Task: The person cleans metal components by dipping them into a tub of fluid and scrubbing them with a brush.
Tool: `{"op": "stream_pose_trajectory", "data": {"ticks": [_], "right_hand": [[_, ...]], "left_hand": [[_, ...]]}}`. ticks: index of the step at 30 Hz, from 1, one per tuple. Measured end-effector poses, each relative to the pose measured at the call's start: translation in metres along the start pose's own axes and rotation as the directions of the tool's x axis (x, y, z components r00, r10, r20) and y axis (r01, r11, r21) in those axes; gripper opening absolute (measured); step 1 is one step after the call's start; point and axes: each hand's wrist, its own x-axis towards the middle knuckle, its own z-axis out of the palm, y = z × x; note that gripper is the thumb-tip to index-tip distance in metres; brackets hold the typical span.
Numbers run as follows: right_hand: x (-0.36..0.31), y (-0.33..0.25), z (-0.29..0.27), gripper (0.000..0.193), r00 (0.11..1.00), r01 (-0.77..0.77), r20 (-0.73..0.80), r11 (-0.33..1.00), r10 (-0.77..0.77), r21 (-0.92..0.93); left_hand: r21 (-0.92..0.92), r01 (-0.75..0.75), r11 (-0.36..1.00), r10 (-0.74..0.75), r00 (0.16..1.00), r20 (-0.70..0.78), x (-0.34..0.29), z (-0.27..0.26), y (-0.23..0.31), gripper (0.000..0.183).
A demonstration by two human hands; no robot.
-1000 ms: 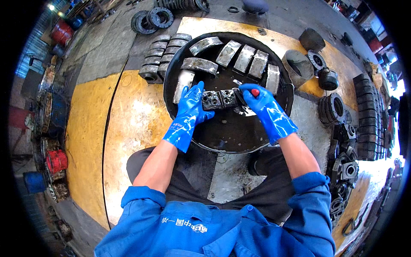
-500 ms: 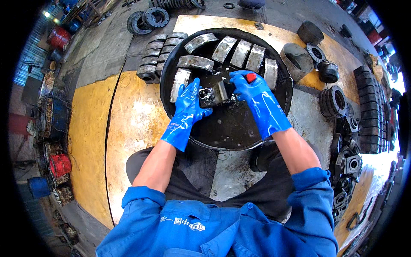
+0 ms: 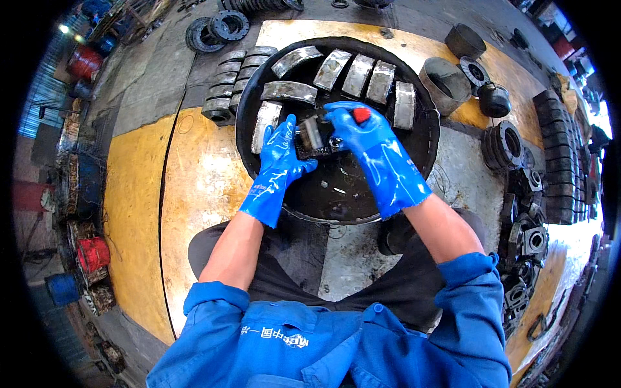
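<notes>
In my right hand (image 3: 365, 132), closed around its handle, is a red-handled brush (image 3: 312, 133). Its flat metal band is blurred by motion, and the red handle end sticks up out of my fist. My left hand (image 3: 281, 152) steadies a dark, wet metal part (image 3: 317, 152) between thumb and fingers, and the brush lies over that part. Much of the part is hidden under the brush and my gloves. Both hands wear long blue rubber gloves. They work inside a round black pan (image 3: 435, 139) with dark liquid in its bottom.
Several curved metal segments (image 3: 358, 75) lie around the pan's far side and left. Stacked curved pieces (image 3: 223, 90) stand beyond its left rim. To the right are an open metal cylinder (image 3: 445, 87), a black pot (image 3: 494, 100), rings (image 3: 502, 145) and a pile of metal parts (image 3: 534, 239).
My right hand and the brush have moved left across the metal part, toward my left hand. The left hand stays at the part. The whole view has shifted slightly.
</notes>
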Motion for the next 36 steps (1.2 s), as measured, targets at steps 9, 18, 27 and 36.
{"op": "stream_pose_trajectory", "data": {"ticks": [9, 18, 27, 36], "right_hand": [[0.032, 0.007, -0.002, 0.026, 0.994, 0.022, -0.1, 0.991, -0.035, -0.13], [0.006, 0.017, -0.009, 0.024, 0.998, 0.056, -0.01, 0.947, -0.062, -0.317], [-0.016, -0.018, -0.013, 0.023, 0.999, 0.023, 0.035, 0.976, -0.016, -0.216], [0.011, 0.011, -0.019, 0.021, 0.991, 0.132, 0.027, 0.943, -0.13, -0.307]], "left_hand": [[-0.618, 0.11, 0.778, -0.086, 0.994, 0.069, 0.002, 0.045, -0.074, 0.142], [-0.52, 0.053, 0.853, -0.038, 0.998, 0.04, 0.009, 0.059, -0.062, 0.142], [-0.573, 0.038, 0.819, -0.056, 0.998, -0.014, 0.002, 0.056, -0.061, 0.137], [0.05, 0.012, 0.999, -0.014, 0.999, 0.037, -0.006, -0.008, -0.006, 0.133]]}}
